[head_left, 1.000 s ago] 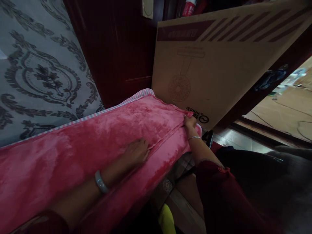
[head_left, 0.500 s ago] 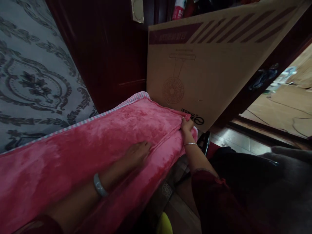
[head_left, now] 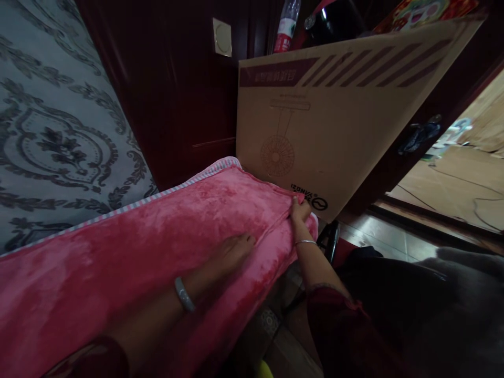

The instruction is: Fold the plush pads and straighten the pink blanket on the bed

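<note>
A pink plush blanket (head_left: 157,231) with striped edging stretches from the left across the middle, and a folded edge runs along it to its far right corner. My left hand (head_left: 236,249), with a pale bangle at the wrist, lies palm down on the blanket, fingers stretched out toward the folded edge. At the far right corner, my right hand (head_left: 301,211) is closed around the blanket's edge, thumb on top. A thin silver bangle circles that wrist. What lies under the blanket is hidden.
A large cardboard box (head_left: 334,121) with a printed fan stands right behind the blanket. Dark red wood panelling (head_left: 177,79) and patterned wallpaper (head_left: 63,142) are at the left. A plastic bottle (head_left: 285,31) stands behind the box. A doorway opens at right.
My left hand has slid a little right and forward along the blanket toward the folded edge. My right hand keeps its hold on the corner. The view has tilted slightly up.
</note>
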Tool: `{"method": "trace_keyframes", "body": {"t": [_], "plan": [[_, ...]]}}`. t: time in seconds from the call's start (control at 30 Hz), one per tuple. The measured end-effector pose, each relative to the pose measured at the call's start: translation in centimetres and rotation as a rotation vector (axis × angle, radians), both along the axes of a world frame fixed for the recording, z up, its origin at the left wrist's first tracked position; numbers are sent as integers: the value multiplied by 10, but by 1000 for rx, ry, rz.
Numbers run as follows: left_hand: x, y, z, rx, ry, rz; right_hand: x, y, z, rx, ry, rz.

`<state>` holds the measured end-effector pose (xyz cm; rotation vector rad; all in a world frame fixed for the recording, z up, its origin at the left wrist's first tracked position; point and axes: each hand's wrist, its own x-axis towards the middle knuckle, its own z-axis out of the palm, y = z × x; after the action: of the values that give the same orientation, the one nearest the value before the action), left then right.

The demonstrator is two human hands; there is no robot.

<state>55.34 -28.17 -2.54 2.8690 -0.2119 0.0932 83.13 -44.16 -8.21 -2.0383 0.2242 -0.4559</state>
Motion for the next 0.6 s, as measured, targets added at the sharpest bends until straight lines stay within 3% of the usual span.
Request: {"method": "trace_keyframes", "body": {"t": [0.23, 0.37, 0.6], "plan": [[35, 0, 9, 49, -37, 43, -5, 1, 0, 0, 15, 27], [64, -9, 1, 50, 30, 21, -5, 1, 0, 16, -12, 27], [109, -28, -16, -17, -42, 79, 2, 1, -6, 26, -45, 33]]}}
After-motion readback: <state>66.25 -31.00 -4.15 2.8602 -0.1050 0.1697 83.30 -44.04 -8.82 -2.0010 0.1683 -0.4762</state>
